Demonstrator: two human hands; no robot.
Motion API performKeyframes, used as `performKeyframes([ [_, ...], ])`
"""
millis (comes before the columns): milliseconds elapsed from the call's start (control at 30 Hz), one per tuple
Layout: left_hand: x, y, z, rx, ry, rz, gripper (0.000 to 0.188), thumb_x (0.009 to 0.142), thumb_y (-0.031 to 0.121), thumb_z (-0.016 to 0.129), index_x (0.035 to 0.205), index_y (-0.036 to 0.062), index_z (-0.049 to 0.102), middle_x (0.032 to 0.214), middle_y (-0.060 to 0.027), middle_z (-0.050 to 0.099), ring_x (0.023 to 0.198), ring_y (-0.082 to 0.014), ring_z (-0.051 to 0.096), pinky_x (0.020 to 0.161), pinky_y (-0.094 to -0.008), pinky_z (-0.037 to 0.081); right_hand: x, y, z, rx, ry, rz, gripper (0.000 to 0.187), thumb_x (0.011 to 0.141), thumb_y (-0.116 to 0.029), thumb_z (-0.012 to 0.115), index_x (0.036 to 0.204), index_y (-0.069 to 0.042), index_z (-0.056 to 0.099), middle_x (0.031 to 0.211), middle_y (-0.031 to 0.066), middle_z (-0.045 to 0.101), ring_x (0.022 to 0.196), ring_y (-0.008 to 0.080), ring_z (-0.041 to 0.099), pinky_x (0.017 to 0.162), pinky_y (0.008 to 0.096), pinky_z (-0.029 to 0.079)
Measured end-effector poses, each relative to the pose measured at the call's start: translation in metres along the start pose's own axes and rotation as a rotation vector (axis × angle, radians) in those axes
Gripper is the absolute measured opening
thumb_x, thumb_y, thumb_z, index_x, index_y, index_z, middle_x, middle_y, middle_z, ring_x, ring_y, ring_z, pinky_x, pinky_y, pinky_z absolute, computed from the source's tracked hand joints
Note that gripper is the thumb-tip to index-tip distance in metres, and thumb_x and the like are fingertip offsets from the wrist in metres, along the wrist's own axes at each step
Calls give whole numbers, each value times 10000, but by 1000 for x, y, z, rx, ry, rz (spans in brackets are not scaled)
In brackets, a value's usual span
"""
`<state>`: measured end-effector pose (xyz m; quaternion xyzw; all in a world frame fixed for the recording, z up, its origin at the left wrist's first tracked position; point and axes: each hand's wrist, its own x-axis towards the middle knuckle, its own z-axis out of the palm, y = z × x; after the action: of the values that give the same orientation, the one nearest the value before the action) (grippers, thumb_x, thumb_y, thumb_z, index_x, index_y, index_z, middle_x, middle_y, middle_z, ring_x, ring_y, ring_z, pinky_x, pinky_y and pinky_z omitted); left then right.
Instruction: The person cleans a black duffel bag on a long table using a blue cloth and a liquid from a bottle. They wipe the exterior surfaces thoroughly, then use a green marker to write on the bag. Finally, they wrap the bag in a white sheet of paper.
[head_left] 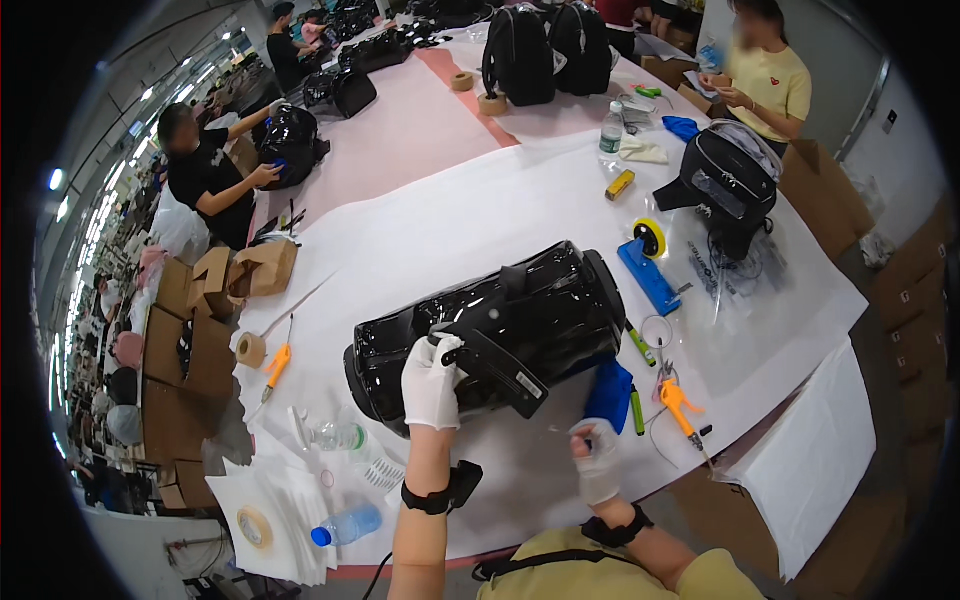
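A glossy black duffel bag (490, 325) lies on the white-covered table in front of me. My left hand (432, 383), in a white glove, is closed on a black strap (500, 368) at the bag's near side. That strap is wide and flat, with a small white label at its lower end. To the right, my gloved right hand (597, 464) is held low, its fingers curled at the lower end of a blue cloth (608, 395). The cloth's upper end lies by the bag's right end.
Right of the bag are green pens (640, 345), an orange-handled tool (682, 408) and a blue box (648, 275). A black backpack (730, 180) stands beyond. A spray bottle (335, 435), water bottle (352, 524) and another orange tool (278, 368) are left. Co-workers stand around the table.
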<state>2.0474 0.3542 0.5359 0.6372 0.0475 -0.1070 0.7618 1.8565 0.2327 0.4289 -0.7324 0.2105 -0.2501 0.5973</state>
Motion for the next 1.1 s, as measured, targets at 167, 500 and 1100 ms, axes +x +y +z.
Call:
performKeyframes([
  [167,-2,-36,-20,-47,-29,-170,89,943,137,546,936,52,571,906,-49,632,796,-152,627,726,-280,526,36,-49,0,318,56,-60,436,854,-164,661,1207,-20,450,1077,96,547,978,203,558,862,306,440],
  [500,-55,-66,-16,-544,-142,-157,257,948,121,522,1179,10,523,1152,-79,587,1068,-180,560,930,-298,435,39,-78,45,452,-13,41,594,823,85,607,1335,-9,320,1211,124,467,1071,194,528,930,304,446],
  [1100,-63,13,-86,-9,-416,-371,970,798,814,128,1047,-8,580,723,-149,650,510,-203,621,448,-263,496,78,-127,48,-163,-726,-605,366,642,-135,801,867,-107,514,937,85,525,868,304,499,773,391,423],
])
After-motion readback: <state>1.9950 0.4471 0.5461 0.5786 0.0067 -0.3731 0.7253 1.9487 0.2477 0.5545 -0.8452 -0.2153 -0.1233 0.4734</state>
